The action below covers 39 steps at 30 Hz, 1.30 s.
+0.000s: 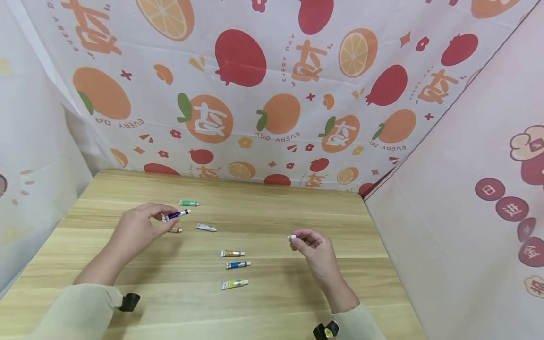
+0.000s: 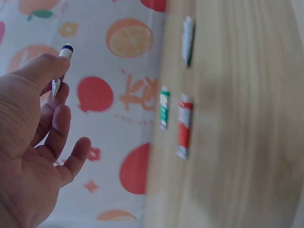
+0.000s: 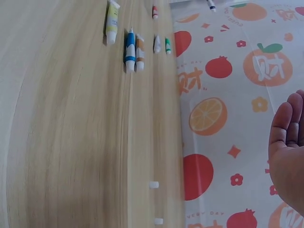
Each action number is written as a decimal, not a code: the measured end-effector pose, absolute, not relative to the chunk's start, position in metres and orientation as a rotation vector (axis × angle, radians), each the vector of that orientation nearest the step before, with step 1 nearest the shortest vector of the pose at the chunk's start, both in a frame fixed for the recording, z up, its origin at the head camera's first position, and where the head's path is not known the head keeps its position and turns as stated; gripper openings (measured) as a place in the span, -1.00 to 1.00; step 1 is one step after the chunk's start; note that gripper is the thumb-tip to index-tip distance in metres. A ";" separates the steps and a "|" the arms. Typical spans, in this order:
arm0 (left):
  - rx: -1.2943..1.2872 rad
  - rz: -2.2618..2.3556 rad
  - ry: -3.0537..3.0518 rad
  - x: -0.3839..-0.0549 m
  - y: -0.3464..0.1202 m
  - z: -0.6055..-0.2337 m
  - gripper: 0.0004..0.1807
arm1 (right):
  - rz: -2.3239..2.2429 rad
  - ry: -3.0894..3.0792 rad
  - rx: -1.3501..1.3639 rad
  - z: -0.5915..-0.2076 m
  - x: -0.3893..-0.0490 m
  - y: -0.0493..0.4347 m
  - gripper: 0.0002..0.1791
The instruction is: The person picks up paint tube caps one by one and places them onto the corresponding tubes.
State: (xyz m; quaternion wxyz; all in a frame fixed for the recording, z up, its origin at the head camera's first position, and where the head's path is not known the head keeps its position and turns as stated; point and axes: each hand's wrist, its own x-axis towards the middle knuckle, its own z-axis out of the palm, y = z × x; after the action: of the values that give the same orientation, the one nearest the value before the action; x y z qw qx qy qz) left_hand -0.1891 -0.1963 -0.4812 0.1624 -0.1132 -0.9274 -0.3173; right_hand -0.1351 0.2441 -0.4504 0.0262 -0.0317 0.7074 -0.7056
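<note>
The left hand [image 1: 142, 227] pinches the purple tube [image 1: 175, 215] by its tail, above the table [image 1: 272, 307] — a slack hold could let it swivel or drop. The right hand's [image 1: 318, 248] fingers pinch a small white piece [image 1: 292, 237], perhaps a cap; barely gripped, it might slip and roll.

A tilted purple tube [image 1: 177, 214] and small white piece [image 1: 292, 237] are held apart.

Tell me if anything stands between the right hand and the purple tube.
Nothing visible stands between the right hand and the purple tube in the left hand; the grey tube lies lower, on the table.
</note>
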 end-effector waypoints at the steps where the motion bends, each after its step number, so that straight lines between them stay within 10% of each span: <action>1: -0.340 -0.893 -2.643 -0.187 -0.193 -0.478 -0.77 | -2.180 2.182 -0.102 -0.450 -0.135 0.244 -0.69; 39: -0.893 -1.173 -2.355 -0.114 -0.064 -0.441 -0.71 | -2.207 2.049 -0.220 -0.444 -0.116 0.218 -0.80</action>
State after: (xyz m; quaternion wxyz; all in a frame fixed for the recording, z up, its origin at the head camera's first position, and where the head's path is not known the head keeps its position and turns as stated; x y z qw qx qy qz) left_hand -0.1140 -0.0640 -0.4406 0.1805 -0.3161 -0.8338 -0.4151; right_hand -0.1163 0.2177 -0.4435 0.0608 -0.0728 0.6773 -0.7295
